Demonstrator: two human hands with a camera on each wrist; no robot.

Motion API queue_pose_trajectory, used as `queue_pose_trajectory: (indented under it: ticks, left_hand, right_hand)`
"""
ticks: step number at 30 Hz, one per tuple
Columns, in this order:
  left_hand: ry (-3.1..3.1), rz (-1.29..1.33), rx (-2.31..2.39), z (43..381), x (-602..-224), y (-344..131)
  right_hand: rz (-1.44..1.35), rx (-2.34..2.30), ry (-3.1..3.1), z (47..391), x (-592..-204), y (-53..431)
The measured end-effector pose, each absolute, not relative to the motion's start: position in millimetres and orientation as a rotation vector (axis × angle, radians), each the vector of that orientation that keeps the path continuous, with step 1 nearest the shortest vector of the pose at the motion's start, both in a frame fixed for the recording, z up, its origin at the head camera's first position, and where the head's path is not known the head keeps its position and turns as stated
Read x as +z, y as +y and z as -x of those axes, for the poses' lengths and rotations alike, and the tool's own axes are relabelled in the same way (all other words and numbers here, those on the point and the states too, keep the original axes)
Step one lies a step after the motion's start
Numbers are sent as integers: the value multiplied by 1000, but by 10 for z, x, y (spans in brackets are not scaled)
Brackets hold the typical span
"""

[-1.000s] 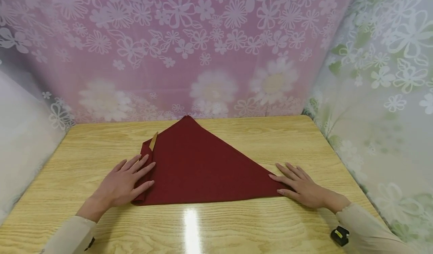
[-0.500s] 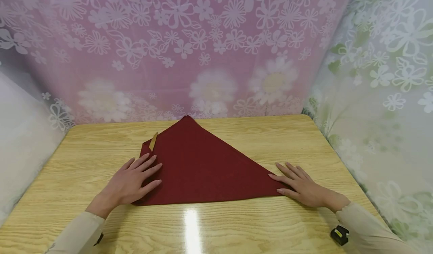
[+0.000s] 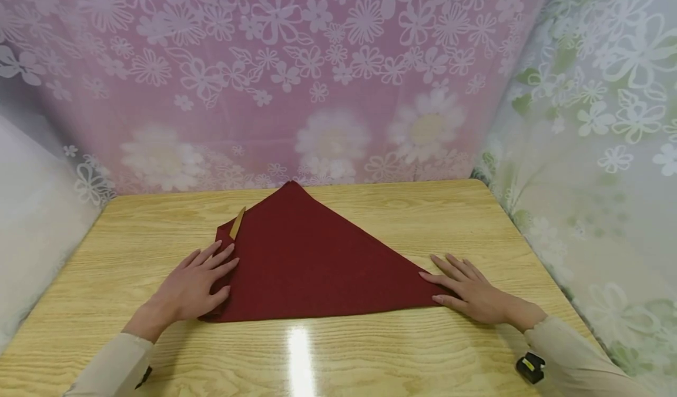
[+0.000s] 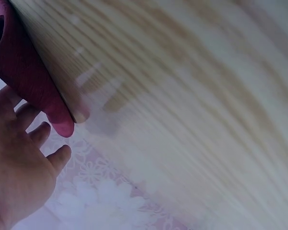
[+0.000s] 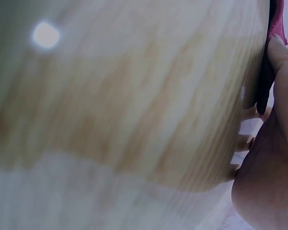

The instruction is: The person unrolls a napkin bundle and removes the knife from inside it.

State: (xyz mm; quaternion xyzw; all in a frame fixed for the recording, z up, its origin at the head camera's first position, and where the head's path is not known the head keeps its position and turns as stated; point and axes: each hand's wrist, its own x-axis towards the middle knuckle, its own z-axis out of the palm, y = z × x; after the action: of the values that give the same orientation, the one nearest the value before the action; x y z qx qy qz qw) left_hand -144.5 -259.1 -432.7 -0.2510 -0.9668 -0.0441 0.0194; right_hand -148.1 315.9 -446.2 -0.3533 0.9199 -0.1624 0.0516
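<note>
**Maroon cloth: left-edge roll looks started, right corner pinned**

Nearest you: two cream sleeves (image 3: 113, 364), a black device (image 3: 530, 367) at the right cuff, then the front of the wood-grain table (image 3: 396, 356).

Next out, your hands. Left hand (image 3: 185, 285) rests on the cloth's left edge, fingers spread and only slightly bent, not clamped. Right hand (image 3: 471, 294) lies at the right corner, fingers fanned; thumb and index touch the cloth, the others reach past it. No grip there either.

The maroon cloth (image 3: 312, 262) lies on the table between your hands, roughly a triangle, straight edge towards you, apex at the far table edge. Your left wrist view shows a rolled edge (image 4: 29, 72) with a hollow at its end. A tan sliver (image 3: 237, 224) shows just beyond your left fingertips; can't tell if it's an object or table through a gap.

Behind: pink floral backdrop (image 3: 264, 121).

My read: you're early in rolling from the left; most of the cloth is flat. Next move calls for even pressure along the whole roll, left palm pushing rightward, right hand keeping the corner taut. Watch the far end for skew.
</note>
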Motion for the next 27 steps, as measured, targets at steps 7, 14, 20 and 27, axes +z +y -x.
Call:
queue_pose_trajectory:
  ticks: [7, 14, 20, 27]
  left_hand:
    - [-2997, 767, -161, 1450, -4290, -2629]
    - [-3004, 741, -222, 1442, -4321, -2709]
    - [-3012, 717, -249, 1423, -4330, -2786]
    - [-3045, 705, -243, 1390, -4336, -2851]
  right_hand:
    - [1065, -504, 2792, 1479, -4452, 3155]
    - [1066, -497, 2788, 1484, -4455, 3157]
    - [1058, -501, 2789, 1483, -4449, 3150]
    - [1053, -485, 2792, 1483, -4449, 3145]
